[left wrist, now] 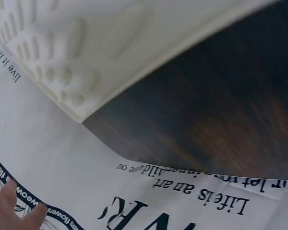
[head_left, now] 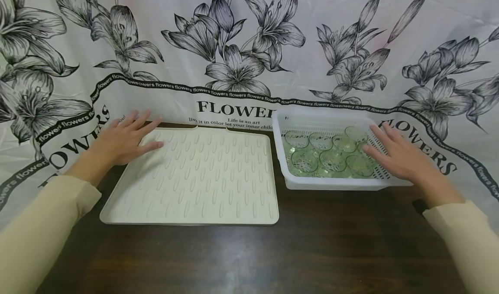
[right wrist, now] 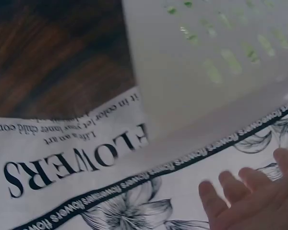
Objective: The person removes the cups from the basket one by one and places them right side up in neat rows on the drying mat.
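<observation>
A cream drying mat [head_left: 202, 177] with raised oval ridges lies on the dark table. Over its back left corner my left hand [head_left: 126, 140] spreads its fingers, holding nothing. To the right stands a white plastic basket [head_left: 331, 182] with slotted walls. Inside it, several clear green-tinted glasses [head_left: 304, 161] are set in rows, round rims facing up. My right hand [head_left: 399, 155], fingers extended, is at the basket's right end and overlaps its rim in the head view. In the right wrist view, green shows through the slots of the basket wall [right wrist: 182, 91].
A white cloth [head_left: 175, 99] printed with black lilies and the word FLOWERS hangs behind, its lower edge meeting the table. The brown wooden table [head_left: 234, 259] extends in front of the mat and basket. A small dark object [head_left: 419, 206] shows by the right cuff.
</observation>
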`<action>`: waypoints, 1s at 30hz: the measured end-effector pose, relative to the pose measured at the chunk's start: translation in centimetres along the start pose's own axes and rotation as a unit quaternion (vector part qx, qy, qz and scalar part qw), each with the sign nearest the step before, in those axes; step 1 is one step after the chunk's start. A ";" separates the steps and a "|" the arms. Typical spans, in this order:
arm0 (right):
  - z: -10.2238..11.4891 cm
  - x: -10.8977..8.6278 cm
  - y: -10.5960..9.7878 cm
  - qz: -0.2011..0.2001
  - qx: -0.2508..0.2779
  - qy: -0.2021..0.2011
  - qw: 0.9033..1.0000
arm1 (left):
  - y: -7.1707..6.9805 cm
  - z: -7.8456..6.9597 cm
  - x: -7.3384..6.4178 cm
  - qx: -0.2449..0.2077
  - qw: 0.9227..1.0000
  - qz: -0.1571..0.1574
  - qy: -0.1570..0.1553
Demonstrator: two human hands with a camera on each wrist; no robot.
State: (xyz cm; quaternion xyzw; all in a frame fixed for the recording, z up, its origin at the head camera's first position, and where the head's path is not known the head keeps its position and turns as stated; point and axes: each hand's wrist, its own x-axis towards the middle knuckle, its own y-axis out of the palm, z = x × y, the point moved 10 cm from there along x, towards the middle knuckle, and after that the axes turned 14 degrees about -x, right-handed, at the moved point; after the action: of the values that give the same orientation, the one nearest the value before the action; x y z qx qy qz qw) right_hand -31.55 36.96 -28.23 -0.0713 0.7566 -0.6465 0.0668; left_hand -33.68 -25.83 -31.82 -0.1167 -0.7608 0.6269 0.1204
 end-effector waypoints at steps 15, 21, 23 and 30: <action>-1.0 0.1 1.7 0.026 0.095 -0.025 0.995 | 4.2 3.1 -2.2 -0.044 0.990 0.123 -0.048; -1.3 0.2 2.1 0.044 0.105 -0.023 0.993 | 5.0 3.7 -2.6 -0.060 0.987 0.140 -0.057; -1.3 0.3 2.2 0.052 0.099 -0.019 0.994 | 5.2 3.7 -2.7 -0.069 0.985 0.144 -0.062; -1.0 0.5 2.7 0.073 0.101 -0.006 0.992 | 5.4 3.5 -2.7 -0.083 0.984 0.144 -0.058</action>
State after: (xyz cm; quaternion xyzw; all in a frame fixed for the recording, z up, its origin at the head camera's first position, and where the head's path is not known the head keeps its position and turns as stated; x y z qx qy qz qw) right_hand -32.32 38.24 -30.78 -0.0126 0.6903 -0.7125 0.1251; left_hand -32.10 -28.99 -37.83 -0.1981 -0.7909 0.5784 -0.0258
